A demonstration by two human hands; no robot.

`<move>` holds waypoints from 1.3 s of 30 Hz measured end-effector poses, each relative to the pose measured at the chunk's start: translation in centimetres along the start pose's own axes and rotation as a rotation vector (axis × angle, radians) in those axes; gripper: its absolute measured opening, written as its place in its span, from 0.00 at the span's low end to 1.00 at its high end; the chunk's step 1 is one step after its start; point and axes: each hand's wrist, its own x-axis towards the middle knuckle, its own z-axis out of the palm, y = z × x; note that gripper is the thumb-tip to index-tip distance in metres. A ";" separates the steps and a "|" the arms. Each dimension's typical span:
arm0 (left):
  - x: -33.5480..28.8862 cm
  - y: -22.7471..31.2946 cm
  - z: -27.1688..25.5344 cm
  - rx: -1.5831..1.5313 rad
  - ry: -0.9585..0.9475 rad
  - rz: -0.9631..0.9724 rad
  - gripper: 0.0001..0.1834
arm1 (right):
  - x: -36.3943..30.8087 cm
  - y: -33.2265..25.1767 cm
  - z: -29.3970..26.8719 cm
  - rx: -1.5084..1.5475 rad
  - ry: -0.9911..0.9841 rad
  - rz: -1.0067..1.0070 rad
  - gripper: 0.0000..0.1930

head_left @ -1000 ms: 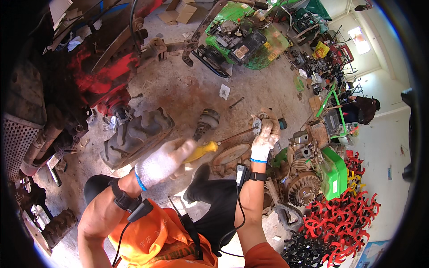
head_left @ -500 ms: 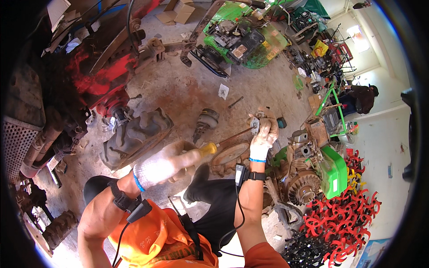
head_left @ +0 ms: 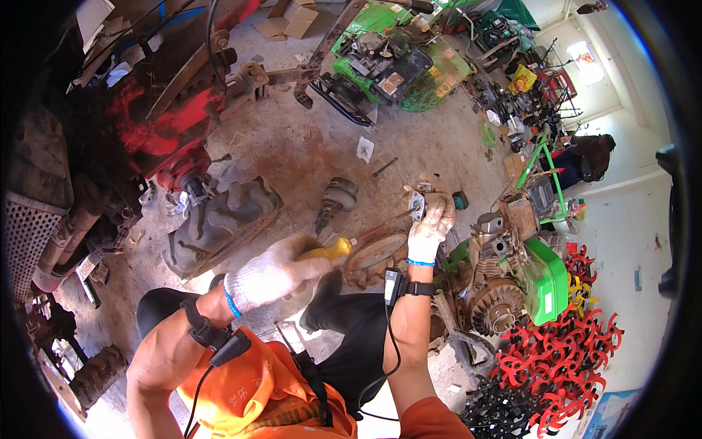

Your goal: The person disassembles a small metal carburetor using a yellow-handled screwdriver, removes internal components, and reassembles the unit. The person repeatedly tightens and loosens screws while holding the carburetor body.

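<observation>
My left hand (head_left: 267, 274), in a white work glove, is closed round the yellow handle of a screwdriver (head_left: 333, 250). Its thin shaft points right toward a small grey metal engine part (head_left: 416, 205). My right hand (head_left: 433, 219), gloved with bare-looking or dirty fingertips, grips that part from the right side. Whether the screwdriver's tip sits in the part is too small to tell. Beneath the shaft, a round rusty wheel-like piece (head_left: 376, 257) lies on the floor.
Right of my right hand stands an engine with a green tank (head_left: 547, 282), beside piled red curved blades (head_left: 552, 358). A lugged tyre (head_left: 223, 227) and a black power tool (head_left: 338, 199) lie to the left. A person (head_left: 585, 159) is bent over at the far right.
My left hand has turned and shifted slightly on the screwdriver, so more of the yellow handle shows. My right hand and the metal part have stayed nearly still. The far person has bent lower.
</observation>
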 end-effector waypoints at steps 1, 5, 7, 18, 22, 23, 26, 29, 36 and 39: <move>0.0 0.1 0.1 -0.012 0.004 -0.013 0.25 | 0.0 0.0 0.0 -0.037 0.011 0.003 0.24; 0.1 0.2 0.2 -0.043 -0.005 -0.025 0.23 | -0.1 -0.1 0.1 -0.002 -0.006 -0.005 0.26; 0.0 0.3 0.1 -0.037 -0.001 -0.046 0.23 | -0.1 -0.1 0.2 0.015 -0.004 -0.004 0.28; -0.1 0.0 -0.1 -0.076 0.006 0.007 0.27 | -0.1 -0.3 0.5 0.018 0.049 0.041 0.32; -0.3 -0.1 -0.3 -0.040 0.019 -0.011 0.27 | -0.3 0.1 -0.6 0.103 0.041 0.107 0.32; -0.4 -0.1 -0.4 -0.054 0.016 0.004 0.27 | -0.5 0.2 -1.2 0.128 0.021 0.151 0.32; -0.6 -0.1 -0.6 -0.094 0.029 0.026 0.26 | -1.1 1.1 -2.7 0.277 0.075 0.378 0.33; -0.6 -0.1 -0.9 -0.139 0.053 0.048 0.27 | -1.6 1.6 -2.8 0.231 0.128 0.498 0.39; -0.4 -0.1 -1.4 -0.102 0.067 0.087 0.28 | -2.4 -2.7 1.0 -0.850 -0.288 -0.056 0.20; -0.3 -0.2 -1.3 -0.090 0.070 0.074 0.29 | -1.9 -3.6 1.8 -1.057 -0.331 -0.276 0.20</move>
